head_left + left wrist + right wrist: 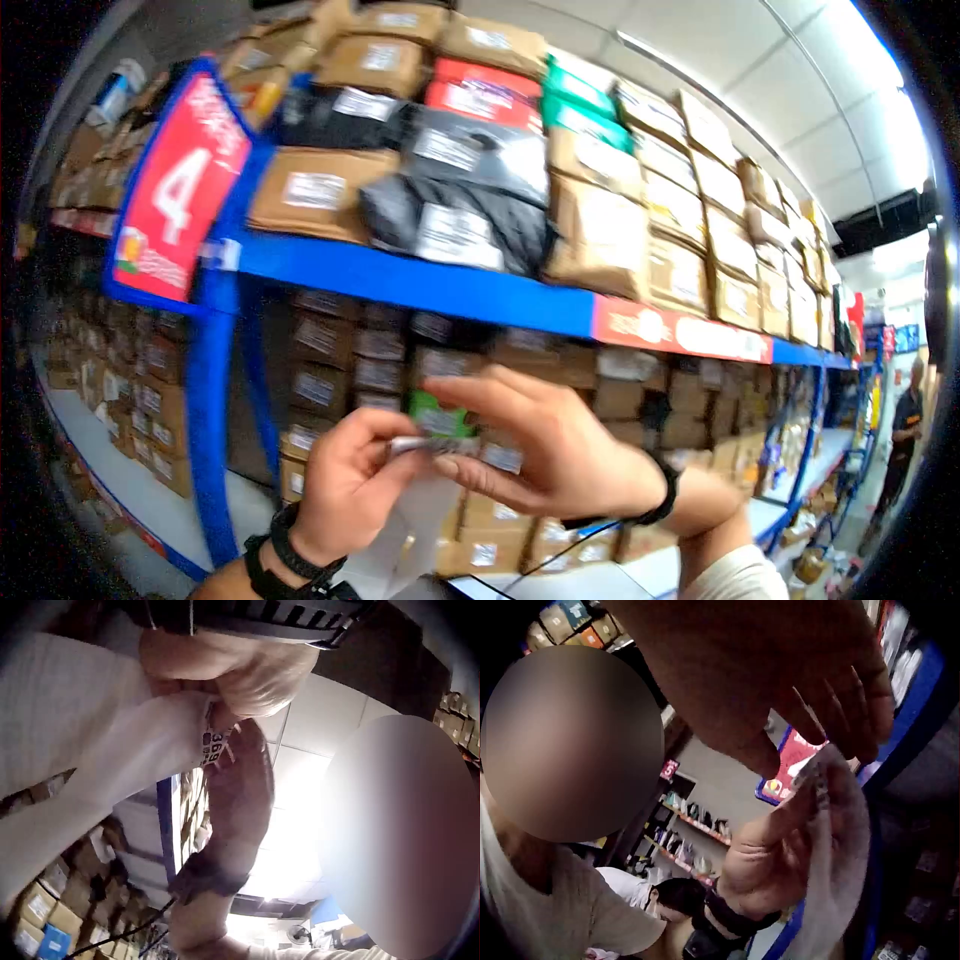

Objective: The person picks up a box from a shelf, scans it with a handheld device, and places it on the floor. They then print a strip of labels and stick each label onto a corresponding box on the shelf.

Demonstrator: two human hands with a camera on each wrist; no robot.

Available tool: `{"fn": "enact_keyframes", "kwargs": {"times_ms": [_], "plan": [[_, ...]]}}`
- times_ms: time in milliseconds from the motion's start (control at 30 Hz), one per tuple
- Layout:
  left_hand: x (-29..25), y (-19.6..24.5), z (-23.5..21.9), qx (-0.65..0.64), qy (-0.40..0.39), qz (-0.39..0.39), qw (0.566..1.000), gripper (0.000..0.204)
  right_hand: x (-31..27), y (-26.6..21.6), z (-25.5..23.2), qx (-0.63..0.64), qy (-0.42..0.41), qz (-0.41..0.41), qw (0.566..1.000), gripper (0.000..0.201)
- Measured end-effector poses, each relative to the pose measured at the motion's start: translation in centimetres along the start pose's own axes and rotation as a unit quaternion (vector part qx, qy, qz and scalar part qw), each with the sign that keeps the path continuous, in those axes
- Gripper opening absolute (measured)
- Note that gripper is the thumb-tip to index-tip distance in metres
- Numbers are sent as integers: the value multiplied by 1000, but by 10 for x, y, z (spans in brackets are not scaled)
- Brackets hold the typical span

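Observation:
My left hand (355, 485) pinches a white paper label strip (425, 520) by its upper end, between thumb and fingers. The strip hangs down below that hand. In the left wrist view, a printed label (214, 746) with large black digits shows at its end, beside the left fingertips. My right hand (560, 445) is held close over it from the right, fingers extended and thumb apart from them. Its thumb tip is right at the strip's end. From the right wrist view, the strip (832, 847) looks thin and partly see-through, with the left hand (769, 866) behind it.
A blue shelf rack (420, 290) stands in front, loaded with labelled brown parcels (600, 235) and dark bags (455, 225). A red sign with a 4 (180, 195) hangs at its left post. A black cable (560, 550) runs below the right hand. Another person (905, 430) stands far right.

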State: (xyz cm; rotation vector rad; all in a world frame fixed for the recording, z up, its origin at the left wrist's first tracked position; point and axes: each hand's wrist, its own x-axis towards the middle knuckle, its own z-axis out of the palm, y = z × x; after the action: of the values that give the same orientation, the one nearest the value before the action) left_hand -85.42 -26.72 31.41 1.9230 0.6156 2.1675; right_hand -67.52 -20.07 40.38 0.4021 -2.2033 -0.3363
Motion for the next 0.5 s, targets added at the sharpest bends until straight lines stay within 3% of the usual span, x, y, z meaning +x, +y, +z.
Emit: {"fn": "enact_keyframes", "kwargs": {"times_ms": [67, 167, 233, 267, 300, 367, 400, 500], "plan": [[-24, -14, 51, 15, -19, -31, 999, 18, -80, 9, -11, 68, 31, 86, 993, 39], [-62, -48, 143, 38, -78, -74, 994, 24, -197, 3, -36, 192, 72, 134, 970, 23], [-84, -65, 224, 43, -11, -175, 984, 23, -277, -9, -59, 183, 139, 207, 951, 21], [-92, -69, 236, 122, -139, -301, 936, 44, -307, -16, -71, 162, 169, 235, 943, 17], [-104, -96, 258, 166, -201, -296, 919, 53, -342, -18, -82, 125, 191, 250, 941, 16], [-100, -114, 331, 260, -198, -12, 945, 13, -399, -27, -109, 104, 226, 310, 918, 15], [-104, -128, 365, 261, -144, -3, 955, 10, -421, -31, -124, 98, 237, 362, 896, 14], [-105, -159, 429, 231, -171, -15, 958, 10, -476, -26, -165, 119, 263, 445, 848, 14]]}}
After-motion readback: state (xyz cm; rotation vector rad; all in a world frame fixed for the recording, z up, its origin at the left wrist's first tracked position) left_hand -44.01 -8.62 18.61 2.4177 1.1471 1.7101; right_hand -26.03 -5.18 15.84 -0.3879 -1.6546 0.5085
